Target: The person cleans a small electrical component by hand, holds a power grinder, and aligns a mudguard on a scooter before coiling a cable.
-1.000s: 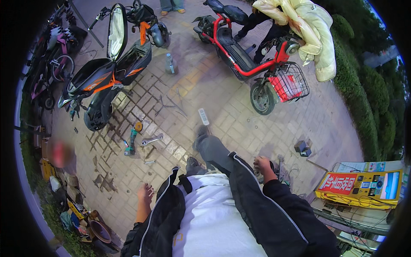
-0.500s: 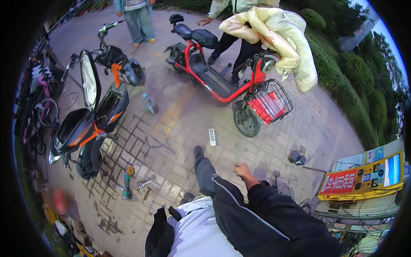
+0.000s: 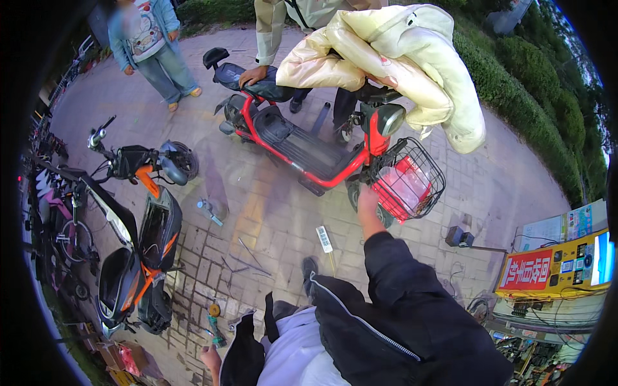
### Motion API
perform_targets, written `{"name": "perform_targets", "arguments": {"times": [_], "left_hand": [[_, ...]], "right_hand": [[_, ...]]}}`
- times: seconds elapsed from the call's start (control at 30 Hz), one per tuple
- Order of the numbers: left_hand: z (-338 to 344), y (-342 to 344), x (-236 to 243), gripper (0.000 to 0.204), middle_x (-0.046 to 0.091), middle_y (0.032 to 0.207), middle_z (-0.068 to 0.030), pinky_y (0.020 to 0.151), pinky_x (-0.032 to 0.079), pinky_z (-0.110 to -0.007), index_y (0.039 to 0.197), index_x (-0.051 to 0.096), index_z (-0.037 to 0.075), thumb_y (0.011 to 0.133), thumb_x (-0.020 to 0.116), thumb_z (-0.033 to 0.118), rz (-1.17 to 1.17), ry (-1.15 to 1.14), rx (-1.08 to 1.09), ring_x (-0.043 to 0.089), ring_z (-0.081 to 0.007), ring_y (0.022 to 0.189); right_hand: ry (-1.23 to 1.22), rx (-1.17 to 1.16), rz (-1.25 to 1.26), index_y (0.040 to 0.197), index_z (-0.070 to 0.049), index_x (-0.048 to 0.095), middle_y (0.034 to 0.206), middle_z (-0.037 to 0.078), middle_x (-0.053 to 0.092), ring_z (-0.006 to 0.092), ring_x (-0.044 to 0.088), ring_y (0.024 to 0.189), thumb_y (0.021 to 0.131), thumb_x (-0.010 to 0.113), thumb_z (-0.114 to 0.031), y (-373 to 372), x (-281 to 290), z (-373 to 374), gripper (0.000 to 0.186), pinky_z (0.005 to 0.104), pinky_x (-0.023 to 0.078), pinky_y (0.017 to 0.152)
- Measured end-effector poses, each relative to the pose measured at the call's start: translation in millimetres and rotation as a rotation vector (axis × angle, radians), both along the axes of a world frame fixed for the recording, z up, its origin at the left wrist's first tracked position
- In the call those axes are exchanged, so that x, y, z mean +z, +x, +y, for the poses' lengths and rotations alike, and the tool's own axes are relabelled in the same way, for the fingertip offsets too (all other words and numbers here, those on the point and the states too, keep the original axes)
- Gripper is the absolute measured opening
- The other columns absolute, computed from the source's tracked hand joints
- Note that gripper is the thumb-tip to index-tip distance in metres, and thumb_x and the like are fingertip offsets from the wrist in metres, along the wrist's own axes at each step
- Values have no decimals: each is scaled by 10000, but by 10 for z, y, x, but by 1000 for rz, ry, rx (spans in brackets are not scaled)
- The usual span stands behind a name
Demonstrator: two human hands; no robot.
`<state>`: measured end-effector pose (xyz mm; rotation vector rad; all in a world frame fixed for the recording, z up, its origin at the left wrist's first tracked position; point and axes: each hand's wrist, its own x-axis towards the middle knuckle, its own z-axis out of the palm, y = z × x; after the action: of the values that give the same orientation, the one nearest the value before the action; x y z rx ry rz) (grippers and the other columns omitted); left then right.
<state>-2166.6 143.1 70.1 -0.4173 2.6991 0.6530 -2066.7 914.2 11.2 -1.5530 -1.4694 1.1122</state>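
A red electric scooter [image 3: 302, 164] stands ahead of me, with a black wire basket [image 3: 421, 183] at its front holding red and clear plastic packaging. My right arm stretches forward, and my right hand [image 3: 368, 201] is beside the basket and the front wheel. Its fingers are blurred against the wheel, so whether they touch anything cannot be told. Low at my left side hangs my left hand [image 3: 210, 357], partly cut off by my jacket; its fingers are small and unclear. A green power tool [image 3: 215, 327] lies on the paving nearest to it. Over the scooter's handlebar drapes a cream padded cover [image 3: 412, 61].
Someone behind the scooter rests a hand [image 3: 253, 76] on its seat. Another person [image 3: 151, 48] stands at the far left. A partly dismantled black-and-orange scooter [image 3: 138, 257] is on the left. A white power strip [image 3: 324, 239] lies on the paving; a yellow-and-red kiosk [image 3: 547, 265] stands right.
I am closer to the red scooter. My right hand has reached forward to its basket and front wheel. My left hand has come into view. The other person's hand now rests on the seat.
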Motion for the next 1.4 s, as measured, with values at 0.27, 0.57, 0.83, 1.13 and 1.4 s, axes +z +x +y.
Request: {"name": "perform_targets", "arguments": {"times": [0.27, 0.57, 0.83, 1.13, 1.4], "left_hand": [[783, -600, -278, 220, 668, 791, -120, 679, 491, -382, 861, 650, -19, 785, 662, 186, -295, 71, -67, 622, -244, 725], [2224, -2695, -267, 225, 667, 853, -79, 659, 485, -335, 947, 638, 26, 869, 607, 235, -427, 136, -231, 625, -198, 761], [2714, -5440, 161, 236, 666, 908, -43, 642, 480, -294, 1022, 627, 66, 944, 557, 278, -362, 233, -300, 627, -156, 793], [4256, -5998, 904, 254, 659, 1042, -61, 869, 457, -316, 1111, 650, 25, 961, 585, 220, -295, 235, -591, 591, -151, 990], [3890, -5743, 758, 280, 672, 932, -101, 819, 473, -308, 1037, 659, -47, 945, 591, 208, -476, 11, -836, 607, -178, 879]], "right_hand": [[-275, -146, 522, 902, -93, 655, 709, 0, 548, 132, 505, 575, 815, 736, -231, -1602, 397, 1614, 182, 316, 369, 476], [-246, -434, 306, 1057, -5, 666, 920, 132, 704, 252, 680, 790, 902, 626, -352, -2481, 210, 2307, 382, 406, 535, 708], [-245, -628, -420, 994, -22, 715, 1103, 180, 673, 337, 550, 1170, 838, 573, -382, -2608, 332, 2257, 417, 529, 389, 948], [-74, -720, 957, 944, -3, 657, 774, 47, 607, 164, 532, 678, 971, 581, -317, -2918, 338, 2129, 323, 370, 410, 607], [-24, -568, -301, 932, 48, 669, 926, 228, 708, 394, 679, 842, 935, 574, -435, -2647, 309, 2051, 492, 438, 516, 721]]}}
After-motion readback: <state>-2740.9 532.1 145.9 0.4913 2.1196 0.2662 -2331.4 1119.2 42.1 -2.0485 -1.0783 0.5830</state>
